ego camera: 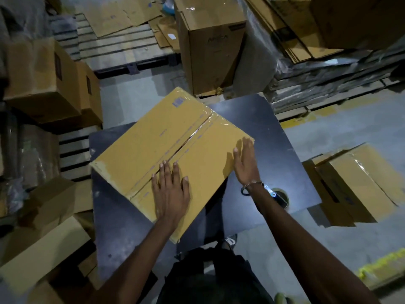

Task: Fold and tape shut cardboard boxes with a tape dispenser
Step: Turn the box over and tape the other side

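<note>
The left hand (170, 189) lies flat on top of the cardboard box (153, 145), fingers straight and spread a little, right by the line down the middle. The right hand (245, 163) lies flat too, fingers straight, on the box's right edge near a corner. The two hands are apart. They press on the box and do not grab it. A bracelet (252, 185) is on the right wrist.

The box is closed. Its two top flaps meet in a long seam (186, 141). Shiny clear tape covers the far end of the seam. At the near end the flaps gap a little.

The box sits on a dark table (274, 150), turned at a slant, and fills most of it. On the table just behind the right wrist is a roll-shaped thing with a shiny part (280, 197). It may be the tape tool, but it is too dark to tell.

The floor (350, 132) is grey with yellow paint marks. A tall closed box (210, 47) stands behind the table. A closed, taped box (359, 185) sits on the floor at the right. More brown boxes (48, 77) are piled at the left. Flat cardboard sheets (118, 16) lie on a wooden pallet (122, 51) at the back. What is inside the boxes cannot be seen.
</note>
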Tool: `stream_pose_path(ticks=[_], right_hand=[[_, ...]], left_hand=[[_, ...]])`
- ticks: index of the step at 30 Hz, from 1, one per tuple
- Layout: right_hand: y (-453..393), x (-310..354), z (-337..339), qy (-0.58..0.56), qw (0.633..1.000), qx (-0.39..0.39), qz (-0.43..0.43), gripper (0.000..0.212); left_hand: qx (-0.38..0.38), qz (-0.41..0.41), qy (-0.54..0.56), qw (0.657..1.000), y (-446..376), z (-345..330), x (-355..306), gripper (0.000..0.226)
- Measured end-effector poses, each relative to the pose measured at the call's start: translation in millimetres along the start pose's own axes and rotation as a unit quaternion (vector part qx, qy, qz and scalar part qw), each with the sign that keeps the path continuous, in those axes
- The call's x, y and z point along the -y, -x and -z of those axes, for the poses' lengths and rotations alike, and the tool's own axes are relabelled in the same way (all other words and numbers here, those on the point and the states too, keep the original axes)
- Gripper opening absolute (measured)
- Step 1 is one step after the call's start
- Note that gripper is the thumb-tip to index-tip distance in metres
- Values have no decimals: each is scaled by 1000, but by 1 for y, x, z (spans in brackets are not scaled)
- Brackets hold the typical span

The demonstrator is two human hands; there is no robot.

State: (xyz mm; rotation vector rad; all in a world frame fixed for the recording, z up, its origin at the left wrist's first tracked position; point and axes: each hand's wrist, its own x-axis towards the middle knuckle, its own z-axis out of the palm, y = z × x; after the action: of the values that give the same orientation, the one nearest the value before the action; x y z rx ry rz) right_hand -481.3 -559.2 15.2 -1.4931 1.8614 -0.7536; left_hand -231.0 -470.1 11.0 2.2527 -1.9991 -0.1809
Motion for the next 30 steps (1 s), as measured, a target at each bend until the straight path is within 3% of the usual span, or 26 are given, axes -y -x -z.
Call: stream_pose_path(ticks=[3,5,7,10,14,17,21,22,25,28,30], right_hand=[[58,-39,11,17,989,-125,-76,41],[91,-76,20,96,970,-148,-167,32],[110,-108,30,181,957,-108,-197,39],[116,-140,35,279,938,20,-203,55],[103,-151,40,384,907,72,-158,38],[94,-143,55,300,933,92,-176,31],[86,-112,96,62,980,97,-163,48],[84,-95,109,-10,982,106,-158,42],[76,-35,139,-181,957,207,-96,7],[63,7,142,-232,922,307,-47,15],[56,33,135,-233,906,353,-36,23]], left_hand=[[-5,8,-7,1000,0,-3,-10,64],[-8,20,-2,1000,2,-3,-18,65],[-13,21,-5,1000,5,-4,-22,65],[-16,27,-11,999,5,-4,-24,65],[-16,42,-19,999,9,-7,-32,67],[-11,47,-16,999,11,-9,-37,71],[-18,63,-15,998,14,-14,-46,74],[-19,72,-8,997,16,-15,-51,74],[-11,102,22,994,28,-18,-77,69],[3,139,117,983,32,-21,-101,66],[29,201,300,932,21,-16,-99,58]])
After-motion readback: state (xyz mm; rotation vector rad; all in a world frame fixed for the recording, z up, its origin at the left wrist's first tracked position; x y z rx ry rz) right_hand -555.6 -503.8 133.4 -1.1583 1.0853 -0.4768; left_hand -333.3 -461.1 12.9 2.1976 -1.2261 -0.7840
